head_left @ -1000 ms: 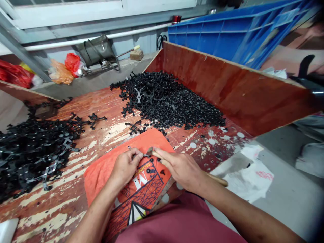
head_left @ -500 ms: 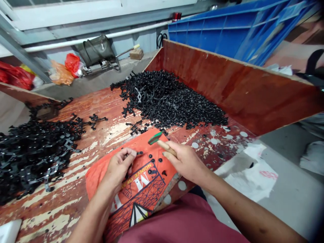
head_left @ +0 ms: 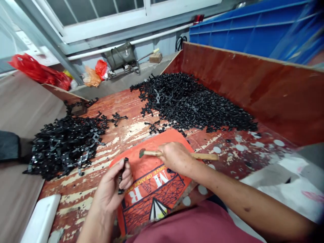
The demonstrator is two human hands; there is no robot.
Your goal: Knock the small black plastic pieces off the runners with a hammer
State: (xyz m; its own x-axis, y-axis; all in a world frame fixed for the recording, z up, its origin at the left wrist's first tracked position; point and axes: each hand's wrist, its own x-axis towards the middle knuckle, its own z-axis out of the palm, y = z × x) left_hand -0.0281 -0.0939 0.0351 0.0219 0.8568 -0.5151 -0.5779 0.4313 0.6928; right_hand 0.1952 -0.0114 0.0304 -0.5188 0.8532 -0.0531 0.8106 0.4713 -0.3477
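Note:
Over the left part of the orange printed cloth (head_left: pixel 149 168), my left hand (head_left: pixel 118 182) is closed round a black part (head_left: pixel 122 176), its ends showing above and below the fingers. My right hand (head_left: pixel 174 155) grips the wooden handle of a small green-headed hammer (head_left: pixel 142 153). The hammer head points left, toward my left hand but apart from it, and the handle end (head_left: pixel 210 156) sticks out at the right. Small black pieces near my right hand are partly hidden by it.
A large heap of black parts (head_left: pixel 192 101) lies behind the cloth against a red-brown board (head_left: pixel 253 81). Another heap (head_left: pixel 63 145) is at the left. A white case (head_left: pixel 42 219) sits front left, and a blue crate (head_left: pixel 240 33) stands at the back right.
The view has swung left. My left hand has turned upright and lifted the black part. The hammer in my right hand has tilted flat, with its head further left.

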